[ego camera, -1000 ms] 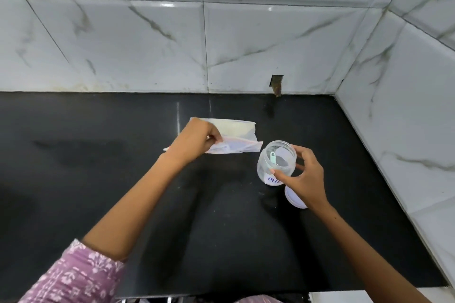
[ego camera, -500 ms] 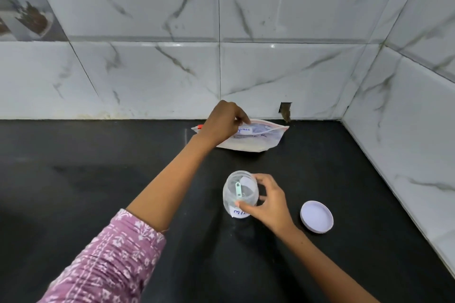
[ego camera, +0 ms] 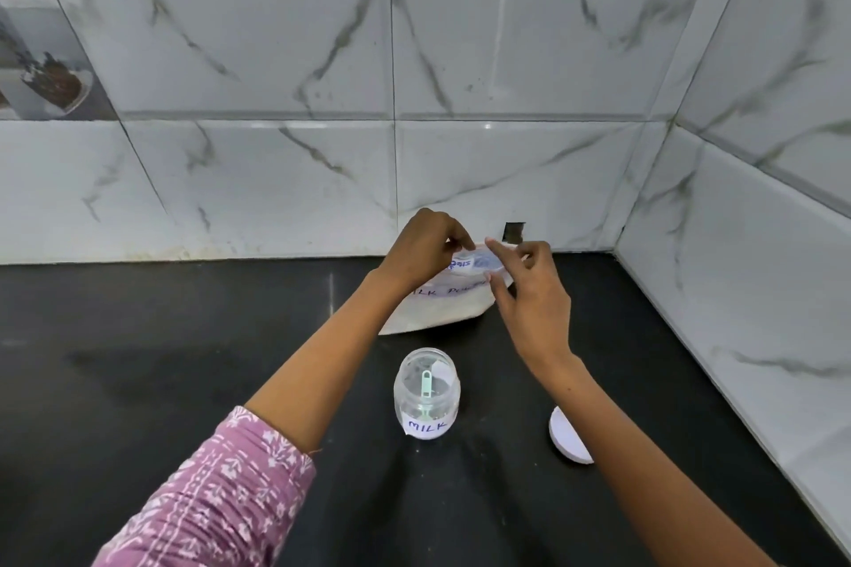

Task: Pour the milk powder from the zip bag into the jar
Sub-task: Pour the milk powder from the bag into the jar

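Observation:
A clear zip bag of white milk powder stands upright near the back wall, labelled "MILK POWDER". My left hand pinches its top edge on the left side. My right hand touches the top on the right, thumb and forefinger at the zip strip. In front of the bag stands an open clear jar labelled "MILK", with a pale green scoop inside. Neither hand touches the jar.
The jar's white lid lies on the black counter to the jar's right, partly hidden by my right forearm. Marble-tiled walls close the back and right side. A small dark hole marks the back wall behind the bag.
My right hand let go of the jar and rose to the bag's top. My left hand has stood the bag upright. The jar stays where it was set down.

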`<state>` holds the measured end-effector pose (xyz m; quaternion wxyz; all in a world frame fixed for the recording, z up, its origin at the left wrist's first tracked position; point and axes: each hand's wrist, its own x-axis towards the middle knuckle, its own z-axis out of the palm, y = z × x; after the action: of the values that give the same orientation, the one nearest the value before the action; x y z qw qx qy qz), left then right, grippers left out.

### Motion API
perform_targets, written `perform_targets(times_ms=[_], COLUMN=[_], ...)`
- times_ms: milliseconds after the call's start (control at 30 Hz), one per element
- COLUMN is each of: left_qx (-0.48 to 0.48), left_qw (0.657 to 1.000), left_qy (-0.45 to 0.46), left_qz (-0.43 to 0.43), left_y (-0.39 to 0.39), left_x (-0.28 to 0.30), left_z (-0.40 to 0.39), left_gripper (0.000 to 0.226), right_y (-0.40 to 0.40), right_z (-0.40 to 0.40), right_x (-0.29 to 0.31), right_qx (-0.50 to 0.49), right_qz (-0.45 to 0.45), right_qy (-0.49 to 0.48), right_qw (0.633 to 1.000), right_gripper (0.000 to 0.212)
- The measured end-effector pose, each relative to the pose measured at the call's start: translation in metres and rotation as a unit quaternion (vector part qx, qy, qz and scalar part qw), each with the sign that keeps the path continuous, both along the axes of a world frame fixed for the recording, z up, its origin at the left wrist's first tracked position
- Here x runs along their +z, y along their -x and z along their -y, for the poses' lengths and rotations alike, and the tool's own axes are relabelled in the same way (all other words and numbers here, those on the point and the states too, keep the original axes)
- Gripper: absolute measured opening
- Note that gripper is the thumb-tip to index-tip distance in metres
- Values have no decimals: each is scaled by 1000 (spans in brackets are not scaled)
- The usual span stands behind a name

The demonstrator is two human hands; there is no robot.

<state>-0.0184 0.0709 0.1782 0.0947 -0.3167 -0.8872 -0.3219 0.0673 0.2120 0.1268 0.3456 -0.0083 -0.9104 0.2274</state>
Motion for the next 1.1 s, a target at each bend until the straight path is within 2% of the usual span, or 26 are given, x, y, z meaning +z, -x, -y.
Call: perform_targets(times_ms=[67, 133, 200, 400, 533, 667, 800, 967, 1100], left_qx=[-2, -3, 0, -3, -34, -38, -29, 2, 5], left_qw=[1000, 1000, 999, 998, 997, 999, 994, 991, 984], left_qy=[-11, -23, -31, -46, -61, -7, 102, 131, 179], left_qz=[-5, -8, -13, -41, -24, 15, 7, -4, 2], left_y=[2, 5, 8, 16, 14, 14, 17, 20, 27], left_x=[2, 5, 7, 15, 19, 19, 20, 25, 33], left_z=[-3, -4, -4, -9, -5, 27, 43, 25, 20], left_gripper=[24, 24, 24, 26, 16, 14, 23, 39, 33], right_y=[7, 13, 18, 24, 27, 28, 34, 52, 68], right_z=[-5, -10, -13, -16, -25, -36, -37, -34, -42], right_x=[10, 15, 19, 34, 37, 32, 29, 31, 37], right_qx=[-11, -10, -6, -9, -11, -19, -10, 9, 31], right_qz=[19, 31, 44, 11, 27, 49, 40, 23, 15], right_qy=[-15, -18, -15, -69, -65, -40, -16, 8, 46], right_qw=[1000, 999, 999, 998, 997, 998, 999, 1000, 998], right_gripper=[19, 10, 11, 11, 16, 18, 19, 16, 14])
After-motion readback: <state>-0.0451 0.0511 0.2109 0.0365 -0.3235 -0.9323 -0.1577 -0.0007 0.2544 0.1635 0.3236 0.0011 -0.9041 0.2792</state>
